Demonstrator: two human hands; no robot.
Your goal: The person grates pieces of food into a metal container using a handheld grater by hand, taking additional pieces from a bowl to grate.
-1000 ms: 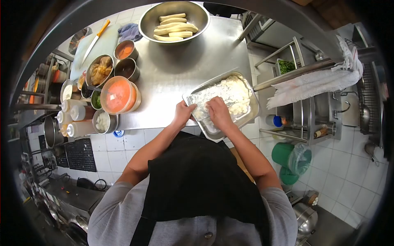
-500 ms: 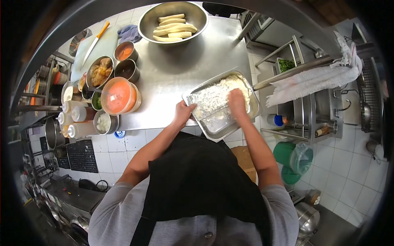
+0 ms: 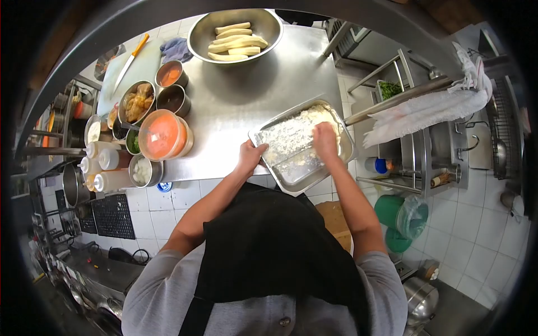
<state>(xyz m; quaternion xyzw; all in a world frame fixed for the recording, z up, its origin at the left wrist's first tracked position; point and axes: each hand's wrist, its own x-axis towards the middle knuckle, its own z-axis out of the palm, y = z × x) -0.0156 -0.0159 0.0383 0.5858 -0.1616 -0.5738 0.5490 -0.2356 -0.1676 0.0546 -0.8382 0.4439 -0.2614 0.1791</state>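
Observation:
A rectangular metal tray [image 3: 291, 182] sits tilted at the right front edge of the steel table, with a flat metal grater-like plate [image 3: 274, 137] in its left part. My left hand [image 3: 250, 156] grips the near left corner of that plate, its thumb on top. White crumbly food [image 3: 305, 120] lies over the plate and along the tray's far right side. My right hand [image 3: 326, 143] is inside the tray on the right, fingers curled down at the white food; whatever it holds is hidden.
A steel bowl [image 3: 196, 35] of peeled bananas or plantains stands at the back. At left are a tub of orange sauce [image 3: 161, 134], several metal containers, squeeze bottles [image 3: 109, 180] and a knife [image 3: 130, 63] on a cutting board [image 3: 147, 64]. A white cloth [image 3: 428, 116] hangs at right.
My right hand has moved from the middle of the tray to its right side, uncovering the plate's white-speckled surface. My left hand stays at the corner.

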